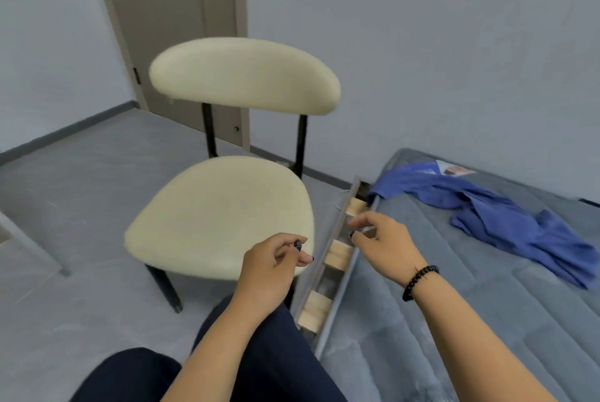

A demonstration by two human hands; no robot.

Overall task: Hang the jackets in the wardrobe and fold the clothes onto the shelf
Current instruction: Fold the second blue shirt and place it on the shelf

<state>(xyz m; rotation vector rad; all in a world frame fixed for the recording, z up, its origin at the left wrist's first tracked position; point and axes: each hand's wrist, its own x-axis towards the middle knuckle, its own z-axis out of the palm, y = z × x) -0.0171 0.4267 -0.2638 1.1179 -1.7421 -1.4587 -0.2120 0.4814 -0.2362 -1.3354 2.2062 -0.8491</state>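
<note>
Blue garment lies on the bed at two o'clock from the nearer right hand; both grips loosely curled, empty.

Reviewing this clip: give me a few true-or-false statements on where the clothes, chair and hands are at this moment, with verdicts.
1. The blue garment lies crumpled on the bed. True.
2. A jacket hangs over the chair. False: nothing lies on its seat or backrest.
3. The right hand grips the blue garment. False: it is apart from it, near the bed's edge.
4. The left hand holds no clothing. True.
5. The bracelet is on the left wrist. False: it is on the right wrist.
</note>
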